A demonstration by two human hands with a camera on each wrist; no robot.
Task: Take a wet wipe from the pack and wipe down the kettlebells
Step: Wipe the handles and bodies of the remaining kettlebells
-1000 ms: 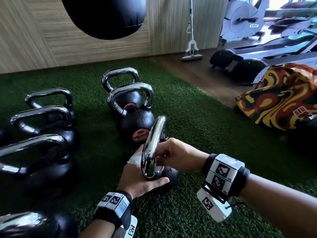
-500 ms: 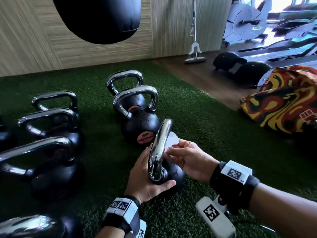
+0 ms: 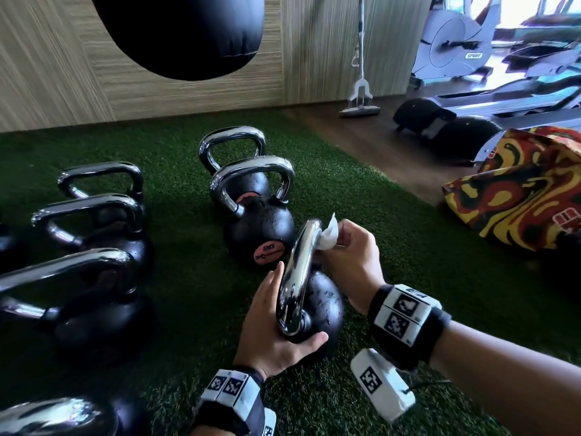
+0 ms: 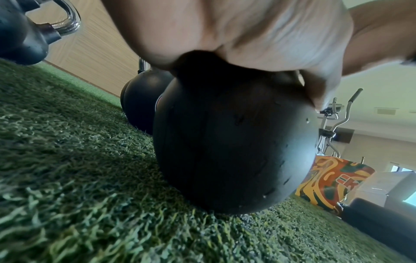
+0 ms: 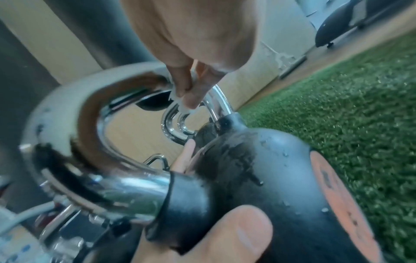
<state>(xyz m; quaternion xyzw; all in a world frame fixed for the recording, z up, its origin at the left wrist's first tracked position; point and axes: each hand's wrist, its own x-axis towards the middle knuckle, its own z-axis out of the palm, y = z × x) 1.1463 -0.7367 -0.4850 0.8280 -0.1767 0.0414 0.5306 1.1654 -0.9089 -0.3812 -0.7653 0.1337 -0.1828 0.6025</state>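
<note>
Chrome handle: the smooth, mirror-bright loop (image 3: pixel 297 275) of the nearest kettlebell (image 3: pixel 323 309) was being rubbed at its top curve by a crumpled white wet wipe (image 3: pixel 327 236).
Right hand: the right hand (image 3: pixel 349 262) pinched the bunched wipe between thumb and curled fingertips (image 5: pixel 186 89) and pressed it against the handle's upper bend.
Left hand: the left hand (image 3: pixel 276 325) cupped the round black body from the left, the thumb (image 3: pixel 309 339) lying across the front below the handle's base, the other fingers wrapped round the far side; a clasping hold on the bell.
Kettlebell body: matte black, ball-shaped, beaded with water droplets (image 4: pixel 281 160), resting on the turf; an orange disc (image 5: pixel 344 199) marked one face.
Turf: coarse green artificial grass (image 3: pixel 195 171) under everything.
Neighbouring bells: a droplet-speckled black one with an orange label (image 3: pixel 257 228) stood just behind the held bell, another chrome-handled one (image 3: pixel 232 146) behind that; a row of further bells (image 3: pixel 94 231) lay to the left.
Punch bag: smooth, black and rounded (image 3: pixel 185 33), hanging above.
Wall: pale wood-grain panels (image 3: pixel 56 73).
Patterned bag: glossy, swirled in red, yellow and black (image 3: pixel 515 190), on the right.
Mop: white head (image 3: pixel 360 105) against the wall, on the wooden floor.
</note>
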